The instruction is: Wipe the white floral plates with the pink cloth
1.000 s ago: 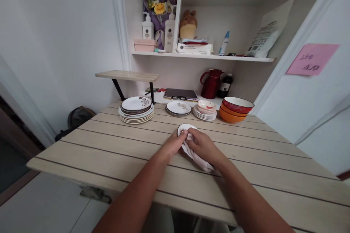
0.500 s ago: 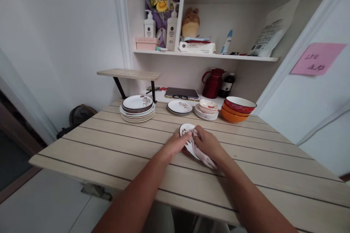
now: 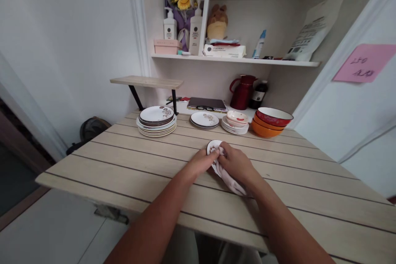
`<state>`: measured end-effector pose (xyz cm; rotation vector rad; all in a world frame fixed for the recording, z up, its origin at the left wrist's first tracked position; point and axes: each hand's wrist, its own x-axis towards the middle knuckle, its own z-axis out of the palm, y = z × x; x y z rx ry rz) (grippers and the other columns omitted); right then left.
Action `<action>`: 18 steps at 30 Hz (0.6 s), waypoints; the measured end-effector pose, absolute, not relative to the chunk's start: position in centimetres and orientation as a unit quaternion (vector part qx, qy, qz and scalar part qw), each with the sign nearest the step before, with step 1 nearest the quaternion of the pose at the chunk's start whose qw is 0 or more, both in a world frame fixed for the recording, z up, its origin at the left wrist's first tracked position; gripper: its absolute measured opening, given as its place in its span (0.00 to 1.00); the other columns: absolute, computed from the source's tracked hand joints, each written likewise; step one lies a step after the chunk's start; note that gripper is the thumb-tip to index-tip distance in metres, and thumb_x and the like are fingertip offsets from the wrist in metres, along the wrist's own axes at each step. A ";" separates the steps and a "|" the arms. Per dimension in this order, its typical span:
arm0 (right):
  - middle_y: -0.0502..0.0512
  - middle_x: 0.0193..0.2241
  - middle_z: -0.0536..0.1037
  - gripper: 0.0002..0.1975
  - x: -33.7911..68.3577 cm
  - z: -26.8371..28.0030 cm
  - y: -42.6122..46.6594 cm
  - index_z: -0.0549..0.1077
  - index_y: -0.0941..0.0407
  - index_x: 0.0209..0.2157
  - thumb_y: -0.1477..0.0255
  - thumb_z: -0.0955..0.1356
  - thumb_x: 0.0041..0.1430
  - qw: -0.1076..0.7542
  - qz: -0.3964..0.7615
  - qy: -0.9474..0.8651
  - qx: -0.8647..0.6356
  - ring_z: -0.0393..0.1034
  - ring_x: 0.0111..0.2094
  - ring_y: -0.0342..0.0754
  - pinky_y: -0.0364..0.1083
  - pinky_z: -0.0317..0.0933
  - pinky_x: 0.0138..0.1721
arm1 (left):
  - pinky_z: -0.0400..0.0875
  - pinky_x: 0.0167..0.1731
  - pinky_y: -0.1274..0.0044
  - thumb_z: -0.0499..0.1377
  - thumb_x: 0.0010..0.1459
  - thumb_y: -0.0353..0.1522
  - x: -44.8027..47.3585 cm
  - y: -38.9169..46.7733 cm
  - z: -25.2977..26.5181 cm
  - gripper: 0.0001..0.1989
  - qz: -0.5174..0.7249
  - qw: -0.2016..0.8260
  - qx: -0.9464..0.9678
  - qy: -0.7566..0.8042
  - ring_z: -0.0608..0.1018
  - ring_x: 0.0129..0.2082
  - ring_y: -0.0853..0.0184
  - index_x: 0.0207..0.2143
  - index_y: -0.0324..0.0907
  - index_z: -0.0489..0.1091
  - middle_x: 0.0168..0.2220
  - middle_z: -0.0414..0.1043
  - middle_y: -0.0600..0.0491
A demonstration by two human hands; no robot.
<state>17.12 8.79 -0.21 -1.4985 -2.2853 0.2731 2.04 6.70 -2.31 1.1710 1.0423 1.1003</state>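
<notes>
A white plate (image 3: 213,145) with a dark rim and a brown floral print is held tilted above the table, in front of me. My left hand (image 3: 202,161) grips its left edge, thumb lying over the face. My right hand (image 3: 236,163) is closed on a pale pink cloth (image 3: 230,181) and presses it against the plate's right side. The cloth's loose end hangs down toward the tabletop. Both hands and the cloth hide much of the plate.
Along the back of the slatted table (image 3: 130,161) stand a tall plate stack (image 3: 156,121), a low plate stack (image 3: 204,119), small dishes (image 3: 236,121) and nested bowls (image 3: 270,121). Behind are a small raised shelf (image 3: 147,81), a laptop (image 3: 207,103) and a red jug (image 3: 243,93).
My right hand and the cloth have shifted slightly over the plate, covering more of its face. The plate sits a little further right in view, and the camera has moved slightly.
</notes>
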 end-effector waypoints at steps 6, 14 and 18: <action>0.58 0.36 0.74 0.08 17.2 -1.1 9.6 0.68 0.55 0.40 0.71 0.61 0.59 0.206 0.052 -0.799 -0.562 0.65 0.32 0.49 0.44 0.49 0.31 | 0.67 0.43 0.71 0.61 0.51 0.44 2.0 6.7 -2.5 0.20 0.456 0.545 0.535 0.457 0.76 0.40 0.59 0.43 0.41 0.75 0.41 0.78 0.49; 0.59 0.40 0.71 0.16 17.3 -1.8 10.8 0.69 0.55 0.44 0.77 0.61 0.53 0.259 0.070 -0.852 -0.449 0.63 0.42 0.52 0.48 0.55 0.42 | 0.68 0.42 0.71 0.61 0.51 0.44 2.0 6.6 -2.2 0.21 0.458 0.563 0.522 0.449 0.76 0.40 0.58 0.44 0.41 0.74 0.40 0.77 0.48; 0.57 0.38 0.72 0.15 17.0 -1.1 10.1 0.69 0.55 0.41 0.79 0.61 0.51 0.287 0.108 -0.879 -0.366 0.63 0.41 0.51 0.47 0.56 0.43 | 0.66 0.47 0.70 0.63 0.50 0.43 2.0 6.8 -2.3 0.20 0.467 0.594 0.483 0.442 0.74 0.42 0.58 0.42 0.40 0.74 0.38 0.77 0.49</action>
